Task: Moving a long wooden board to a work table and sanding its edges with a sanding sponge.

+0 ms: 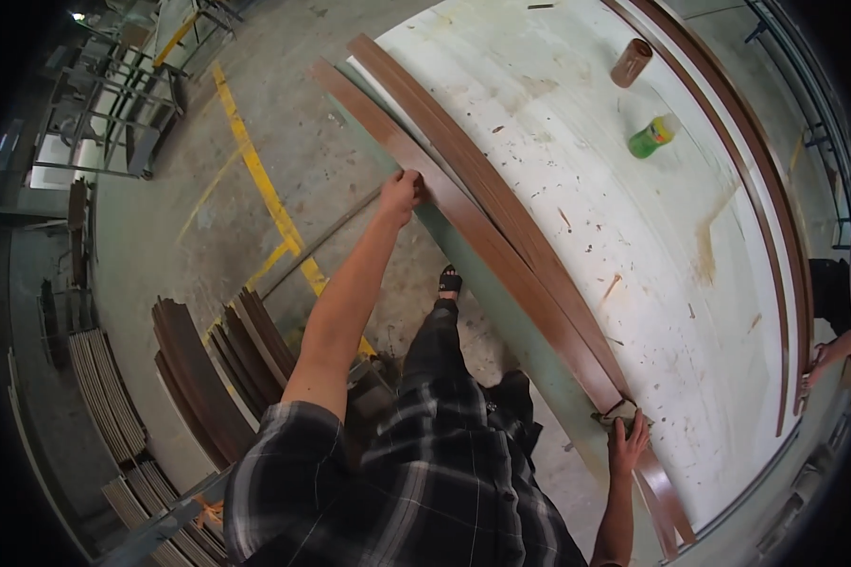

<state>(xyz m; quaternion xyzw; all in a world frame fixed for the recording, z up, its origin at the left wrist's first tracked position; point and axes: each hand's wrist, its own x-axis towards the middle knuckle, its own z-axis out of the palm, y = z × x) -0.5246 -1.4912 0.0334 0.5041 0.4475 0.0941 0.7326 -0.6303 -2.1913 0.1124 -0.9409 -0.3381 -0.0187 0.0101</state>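
Observation:
My left hand [404, 196] is closed on the near edge of a long brown plank [482, 241], toward its far end. The plank lies along the near edge of a white tabletop [676, 283]. Beside it, nearly touching toward the right, runs a second long brown plank [463, 161]. At the right end, my right hand [627, 442] is closed at a small crumpled rag [620, 414], dark and pale, pressed around the plank. The fingers partly hide it. Past that hand, brown strip ends [667, 496] reach the table's near right corner.
On the table stand a brown can [632, 63] and a green bottle [651, 138], among scattered chips. Long brown strips [766, 180] line the far edge, where another person's hand [827, 357] rests. Stacked brown boards [199, 378] and metal racks [113, 123] stand at left.

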